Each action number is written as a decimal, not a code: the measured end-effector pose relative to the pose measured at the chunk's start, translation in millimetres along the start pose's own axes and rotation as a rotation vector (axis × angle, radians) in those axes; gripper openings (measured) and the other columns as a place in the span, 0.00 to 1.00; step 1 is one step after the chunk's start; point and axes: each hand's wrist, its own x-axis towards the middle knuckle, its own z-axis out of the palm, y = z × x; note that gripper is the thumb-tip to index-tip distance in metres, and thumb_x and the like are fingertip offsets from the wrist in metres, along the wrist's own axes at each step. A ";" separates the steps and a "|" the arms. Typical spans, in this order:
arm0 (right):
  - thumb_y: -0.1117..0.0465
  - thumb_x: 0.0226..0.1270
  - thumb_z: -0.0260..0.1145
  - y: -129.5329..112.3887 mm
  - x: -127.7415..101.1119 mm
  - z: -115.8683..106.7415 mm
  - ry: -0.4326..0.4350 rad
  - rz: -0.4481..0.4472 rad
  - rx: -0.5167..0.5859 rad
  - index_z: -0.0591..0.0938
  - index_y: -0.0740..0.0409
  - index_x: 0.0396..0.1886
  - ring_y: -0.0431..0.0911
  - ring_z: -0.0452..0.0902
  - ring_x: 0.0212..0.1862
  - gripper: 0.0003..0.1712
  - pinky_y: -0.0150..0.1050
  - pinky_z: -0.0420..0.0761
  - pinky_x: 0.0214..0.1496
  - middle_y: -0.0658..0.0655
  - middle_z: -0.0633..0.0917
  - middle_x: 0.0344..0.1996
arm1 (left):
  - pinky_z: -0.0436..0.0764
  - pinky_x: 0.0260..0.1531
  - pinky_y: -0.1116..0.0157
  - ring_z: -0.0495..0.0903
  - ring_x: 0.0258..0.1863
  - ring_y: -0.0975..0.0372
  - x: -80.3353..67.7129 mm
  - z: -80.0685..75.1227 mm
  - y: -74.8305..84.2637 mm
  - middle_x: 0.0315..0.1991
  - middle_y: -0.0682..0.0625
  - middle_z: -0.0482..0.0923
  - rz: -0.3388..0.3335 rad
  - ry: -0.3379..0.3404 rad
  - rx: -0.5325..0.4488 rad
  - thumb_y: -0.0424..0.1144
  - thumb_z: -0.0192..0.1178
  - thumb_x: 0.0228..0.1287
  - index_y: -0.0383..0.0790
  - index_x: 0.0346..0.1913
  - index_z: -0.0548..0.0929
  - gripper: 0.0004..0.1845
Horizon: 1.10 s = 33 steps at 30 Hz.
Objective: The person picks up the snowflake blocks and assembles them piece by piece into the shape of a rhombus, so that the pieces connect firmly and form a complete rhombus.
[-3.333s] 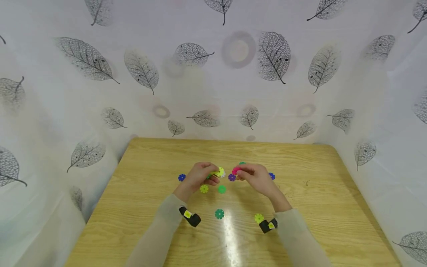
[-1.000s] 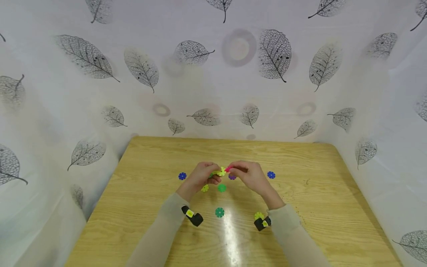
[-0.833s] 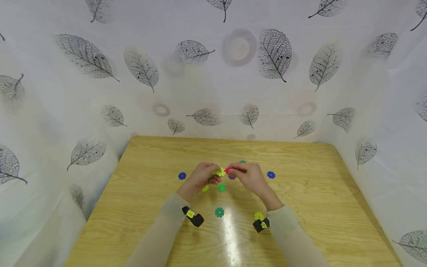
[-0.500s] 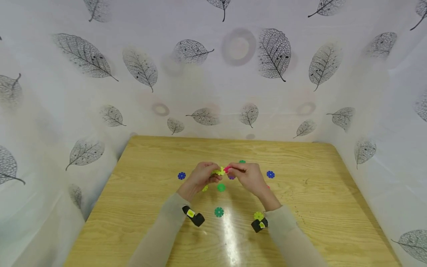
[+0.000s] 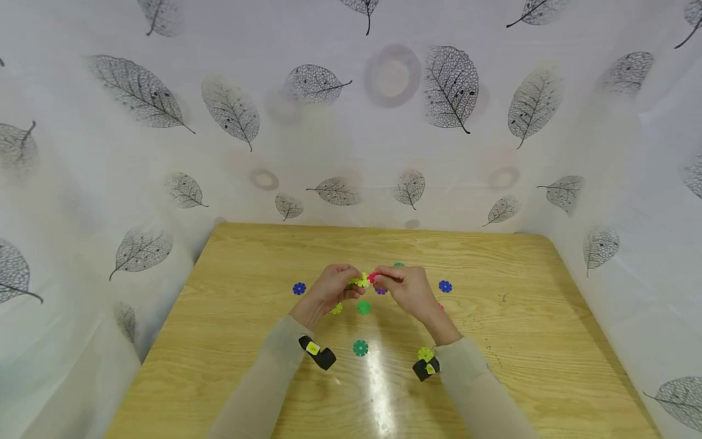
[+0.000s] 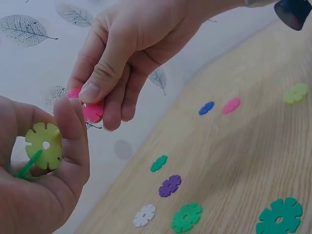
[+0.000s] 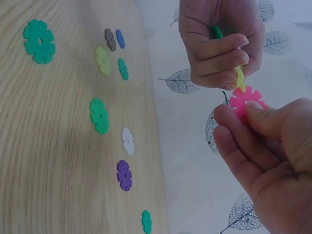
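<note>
Pinched in right hand (image 5: pixel 412 296), thumb against fingers: pink disc (image 7: pixel 237 103). Gripped in curled left hand (image 5: pixel 328 289): yellow disc (image 7: pixel 240 80), green piece (image 6: pixel 31 162). Pink right of yellow, apparently rim to rim, roughly crosswise, above desk (image 5: pixel 181 347).

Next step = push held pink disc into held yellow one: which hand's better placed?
Right, probably: the right hand pinches the pink disc, whose edge appears to meet the yellow disc. The left hand holds that disc and a green piece, so likely suits steadying.

A leaf-printed curtain (image 5: pixel 351 134) backs a wooden table (image 5: pixel 252 253).
</note>
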 end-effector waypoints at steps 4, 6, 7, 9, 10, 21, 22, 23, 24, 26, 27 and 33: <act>0.63 0.68 0.68 -1.1 0.7 3.6 -0.003 -0.025 -0.007 0.87 0.60 0.50 0.42 0.76 0.22 0.13 0.28 0.72 0.18 0.56 0.90 0.39 | 0.83 0.24 0.74 0.82 0.21 0.65 0.8 -0.6 -0.9 0.28 0.46 0.80 -0.003 0.003 -0.001 0.32 0.51 0.70 0.31 0.37 0.78 0.07; 0.64 0.68 0.68 -1.7 0.7 4.2 -0.009 -0.039 -0.017 0.87 0.60 0.51 0.43 0.81 0.26 0.13 0.29 0.77 0.20 0.57 0.90 0.39 | 0.83 0.24 0.74 0.82 0.22 0.65 1.0 -0.6 -1.6 0.28 0.46 0.80 0.000 0.003 -0.002 0.32 0.51 0.70 0.31 0.38 0.78 0.08; 0.63 0.68 0.67 -2.2 0.7 4.0 -0.011 -0.038 -0.020 0.87 0.60 0.51 0.45 0.82 0.27 0.13 0.30 0.78 0.21 0.57 0.90 0.39 | 0.83 0.24 0.74 0.82 0.22 0.65 0.8 -0.8 -1.9 0.28 0.46 0.80 0.001 0.002 -0.004 0.32 0.51 0.70 0.31 0.38 0.78 0.08; 0.62 0.68 0.68 -2.8 0.6 2.6 -0.020 -0.020 -0.008 0.87 0.59 0.51 0.47 0.85 0.31 0.13 0.31 0.81 0.24 0.55 0.90 0.39 | 0.83 0.24 0.74 0.81 0.21 0.65 0.8 -1.4 -2.8 0.27 0.46 0.80 0.004 -0.002 -0.011 0.32 0.51 0.70 0.31 0.37 0.78 0.08; 0.62 0.69 0.68 -2.9 0.4 1.5 -0.028 -0.008 0.009 0.87 0.59 0.51 0.49 0.87 0.33 0.14 0.32 0.82 0.26 0.55 0.90 0.39 | 0.83 0.23 0.75 0.81 0.21 0.65 0.7 -1.8 -3.3 0.27 0.46 0.80 0.003 -0.005 -0.016 0.32 0.51 0.70 0.32 0.37 0.79 0.08; 0.57 0.71 0.65 5.5 0.9 -2.5 -0.137 0.046 0.147 0.87 0.55 0.50 0.58 0.87 0.42 0.13 0.38 0.88 0.44 0.57 0.89 0.40 | 0.82 0.22 0.75 0.80 0.19 0.65 2.8 -6.6 -10.6 0.22 0.47 0.80 -0.005 -0.054 -0.016 0.34 0.52 0.68 0.32 0.33 0.80 0.09; 0.56 0.72 0.64 6.2 1.1 -2.5 -0.141 0.040 0.149 0.87 0.54 0.50 0.58 0.87 0.42 0.12 0.37 0.88 0.43 0.58 0.89 0.40 | 0.82 0.21 0.75 0.80 0.19 0.65 2.8 -7.1 -10.7 0.22 0.47 0.80 -0.005 -0.054 -0.013 0.34 0.52 0.68 0.32 0.33 0.80 0.09; 0.56 0.72 0.64 6.5 1.3 -2.6 -0.143 0.036 0.151 0.87 0.53 0.49 0.59 0.87 0.42 0.12 0.37 0.88 0.43 0.59 0.89 0.39 | 0.82 0.21 0.74 0.80 0.19 0.65 2.8 -7.4 -10.8 0.22 0.47 0.80 -0.002 -0.056 -0.010 0.34 0.52 0.68 0.32 0.33 0.80 0.10; 0.55 0.72 0.64 6.8 1.5 -2.6 -0.145 0.032 0.152 0.87 0.53 0.49 0.59 0.87 0.41 0.12 0.37 0.88 0.43 0.60 0.89 0.39 | 0.82 0.21 0.74 0.80 0.19 0.64 2.7 -7.7 -10.6 0.21 0.47 0.80 0.001 -0.055 -0.005 0.34 0.52 0.68 0.32 0.33 0.80 0.10; 0.55 0.73 0.63 6.5 1.8 -3.1 -0.146 0.030 0.158 0.87 0.52 0.48 0.59 0.87 0.41 0.12 0.37 0.87 0.42 0.61 0.89 0.39 | 0.82 0.21 0.74 0.80 0.18 0.65 2.2 -8.3 -9.9 0.20 0.47 0.81 0.009 -0.056 0.005 0.34 0.52 0.68 0.32 0.33 0.81 0.10; 0.54 0.73 0.63 6.3 2.0 -3.4 -0.146 0.030 0.162 0.87 0.52 0.48 0.60 0.86 0.41 0.12 0.37 0.87 0.42 0.61 0.89 0.38 | 0.83 0.21 0.74 0.80 0.18 0.65 1.9 -8.5 -9.6 0.20 0.47 0.81 0.011 -0.056 0.008 0.34 0.52 0.67 0.31 0.33 0.81 0.10; 0.53 0.73 0.64 3.9 2.9 -4.8 -0.143 0.037 0.172 0.87 0.53 0.47 0.58 0.86 0.41 0.12 0.38 0.87 0.40 0.58 0.90 0.36 | 0.83 0.22 0.73 0.81 0.18 0.64 0.7 -9.0 -8.2 0.21 0.47 0.81 0.005 -0.071 0.019 0.34 0.52 0.68 0.32 0.33 0.80 0.10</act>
